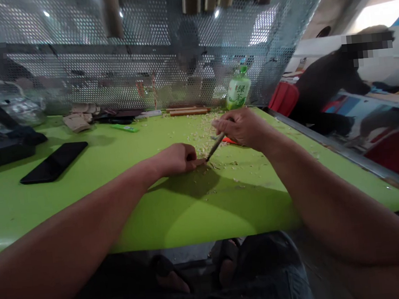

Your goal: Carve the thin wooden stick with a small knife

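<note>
My left hand (177,159) rests on the green tabletop with its fingers closed on what looks like a small wooden piece (200,162). In my right hand (241,126) is a slim greyish hand tool (216,146), slanting down to the left. Its dark tip meets or nearly meets the wooden piece; whether it is a file or a carving blade, I cannot tell. An orange-red object (230,140) lies partly hidden beneath my right hand. Pale wood shavings (203,131) are scattered around both hands.
A black phone (54,163) lies left. Behind it are wooden pieces (78,117), a green-cased item (124,128) and sticks (188,111). A green tea bottle (238,88) stands before the perforated metal panel (155,46). A dark stand (7,147) is far left; another person (329,77) sits right.
</note>
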A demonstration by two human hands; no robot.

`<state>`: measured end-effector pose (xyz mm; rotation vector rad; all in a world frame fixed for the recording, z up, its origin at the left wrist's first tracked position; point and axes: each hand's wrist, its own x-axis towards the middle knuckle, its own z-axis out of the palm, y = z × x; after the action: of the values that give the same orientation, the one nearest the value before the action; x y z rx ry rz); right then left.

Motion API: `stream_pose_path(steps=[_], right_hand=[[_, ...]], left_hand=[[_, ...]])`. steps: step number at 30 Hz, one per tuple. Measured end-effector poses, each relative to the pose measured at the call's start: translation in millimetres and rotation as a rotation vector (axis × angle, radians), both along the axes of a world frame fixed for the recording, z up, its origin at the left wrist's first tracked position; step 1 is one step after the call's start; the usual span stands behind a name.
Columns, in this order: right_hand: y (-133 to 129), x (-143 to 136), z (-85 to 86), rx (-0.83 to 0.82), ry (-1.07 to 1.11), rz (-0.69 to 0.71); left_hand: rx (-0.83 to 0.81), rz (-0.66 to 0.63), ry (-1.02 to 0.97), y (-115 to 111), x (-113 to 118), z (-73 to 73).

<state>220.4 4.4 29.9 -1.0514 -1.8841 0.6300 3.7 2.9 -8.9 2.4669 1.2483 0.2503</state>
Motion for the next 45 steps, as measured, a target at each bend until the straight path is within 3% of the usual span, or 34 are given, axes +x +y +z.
stream_pose_path(steps=[6, 10, 13, 15, 19, 23, 25, 29, 33, 36, 39, 42, 45], right_hand=[[21.0, 10.1, -5.9, -0.23, 0.595, -0.045], [14.6, -3.8, -6.5, -0.33, 0.815, -0.025], [3.0, -21.4, -8.4, -0.358, 0.861, 0.062], [-2.9, -32.0, -11.3, -0.374, 0.877, 0.117], [-5.6, -43.1, -19.4, -0.372, 0.853, 0.099], [-5.6, -43.1, -25.6, -0.307, 0.588, 0.033], [-9.2, -42.8, -26.8, -0.262, 0.402, 0.079], [-20.3, -45.2, -26.5, -0.283, 0.118, 0.297], [-23.2, -49.9, -26.2, -0.389, 0.225, 0.377], [-20.6, -53.4, -27.4, -0.44, 0.443, 0.294], [-19.8, -56.0, -29.3, -0.466, 0.514, 0.227], [-20.1, -57.8, -31.5, -0.409, 0.461, 0.19], [-17.8, -58.3, -34.0, -0.222, 0.319, 0.037]], left_hand=[[0.048, 0.167, -0.298, 7.5, -10.2, 16.6], [-0.084, 0.279, -0.835, 13.2, -26.8, 35.5], [-0.285, 0.224, -1.231, 9.7, -30.1, 43.1], [-0.369, 0.143, -1.346, 6.0, -26.1, 42.0], [-0.467, 0.123, -1.446, 0.5, -13.3, 32.6], [-0.467, 0.073, -1.498, -0.6, -6.5, 26.5], [-0.424, 0.091, -1.486, 0.0, -5.7, 25.0], [-0.333, 0.078, -1.378, 0.0, -6.4, 22.6], [-0.336, 0.035, -1.375, -2.1, -6.6, 22.5], [-0.357, 0.043, -1.46, -3.9, -5.2, 24.5], [-0.401, 0.067, -1.531, -5.8, -3.6, 27.4], [-0.419, 0.101, -1.611, -7.0, -3.3, 30.6], [-0.399, 0.118, -1.683, -7.5, -4.1, 33.4]])
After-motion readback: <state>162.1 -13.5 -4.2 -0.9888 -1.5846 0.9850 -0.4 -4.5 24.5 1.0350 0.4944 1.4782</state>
